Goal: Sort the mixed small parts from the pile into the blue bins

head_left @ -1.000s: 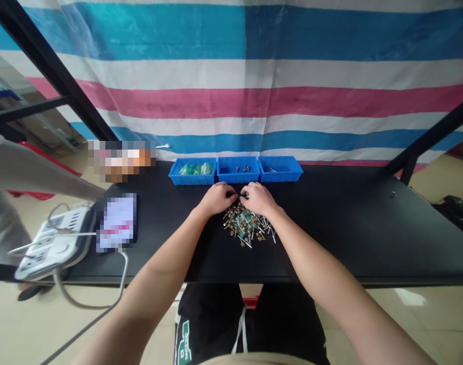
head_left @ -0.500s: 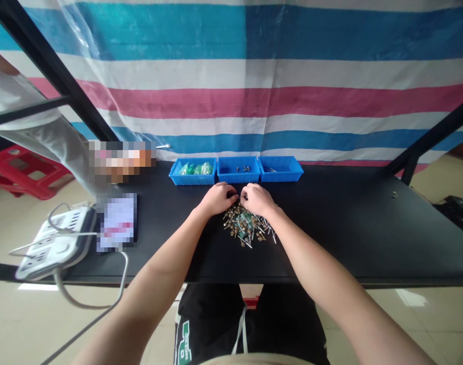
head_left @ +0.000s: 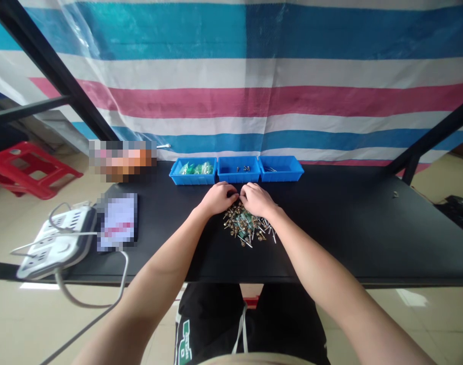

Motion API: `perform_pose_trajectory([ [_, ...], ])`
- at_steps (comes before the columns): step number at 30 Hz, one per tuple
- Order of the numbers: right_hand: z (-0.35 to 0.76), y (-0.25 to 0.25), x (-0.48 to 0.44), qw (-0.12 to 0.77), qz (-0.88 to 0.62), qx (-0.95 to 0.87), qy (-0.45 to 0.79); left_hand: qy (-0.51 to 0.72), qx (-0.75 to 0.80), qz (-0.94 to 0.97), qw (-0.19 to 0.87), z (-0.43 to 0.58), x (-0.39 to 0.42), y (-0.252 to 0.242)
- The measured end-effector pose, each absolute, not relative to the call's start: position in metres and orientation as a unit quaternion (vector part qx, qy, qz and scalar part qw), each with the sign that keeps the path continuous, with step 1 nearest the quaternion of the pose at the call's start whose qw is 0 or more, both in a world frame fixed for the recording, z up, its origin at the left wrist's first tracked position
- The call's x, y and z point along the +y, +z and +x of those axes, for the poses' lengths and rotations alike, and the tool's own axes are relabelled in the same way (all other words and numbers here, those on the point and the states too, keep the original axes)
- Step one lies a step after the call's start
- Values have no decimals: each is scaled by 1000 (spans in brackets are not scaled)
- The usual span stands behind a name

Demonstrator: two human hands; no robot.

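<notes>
Tabletop; pile beside left hand, right hand

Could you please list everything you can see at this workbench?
table: one, black, across the middle
trays: three, blue, side by side at the table's back
small parts: one loose pile, brass, silver and green, table centre
power strip: one, white, table's left end
blurred items: two, table's left part
stool: one, red, floor at left
tarp: one, blue, white and pink stripes, behind the table
left hand: at the pile's far edge, fingertips meeting the right's
right hand: beside it, over the pile
</notes>
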State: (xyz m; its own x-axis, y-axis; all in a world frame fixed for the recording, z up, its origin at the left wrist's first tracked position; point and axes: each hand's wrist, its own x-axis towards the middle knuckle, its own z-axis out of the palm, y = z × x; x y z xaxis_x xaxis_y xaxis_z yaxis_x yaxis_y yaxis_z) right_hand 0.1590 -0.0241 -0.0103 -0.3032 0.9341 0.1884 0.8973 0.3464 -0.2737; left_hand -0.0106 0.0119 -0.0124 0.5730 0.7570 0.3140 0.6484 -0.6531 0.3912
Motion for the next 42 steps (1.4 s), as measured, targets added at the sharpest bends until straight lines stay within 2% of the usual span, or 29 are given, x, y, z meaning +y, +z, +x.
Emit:
perform_pose_trajectory([
  [12, 159, -6, -27, 197, -538, -819, 37, 288, 365, 875, 138, -9, 10, -9],
  [18, 160, -4, -27, 266, -520, -811, 38, 345, 352, 857, 150, -9, 8, -5],
  [25, 161, -2, -28, 317, -516, -789, 104, 409, 327, 831, 187, -8, 2, 0],
  [30, 160, -4, -27, 399, -472, -773, 140, 438, 351, 793, 237, -7, 2, -2],
  [37, 159, -8, -25, 467, -438, -756, 138, 441, 376, 776, 248, -7, 4, -3],
  [42, 159, -12, -22, 498, -444, -739, 97, 378, 358, 824, 223, -7, 3, -3],
])
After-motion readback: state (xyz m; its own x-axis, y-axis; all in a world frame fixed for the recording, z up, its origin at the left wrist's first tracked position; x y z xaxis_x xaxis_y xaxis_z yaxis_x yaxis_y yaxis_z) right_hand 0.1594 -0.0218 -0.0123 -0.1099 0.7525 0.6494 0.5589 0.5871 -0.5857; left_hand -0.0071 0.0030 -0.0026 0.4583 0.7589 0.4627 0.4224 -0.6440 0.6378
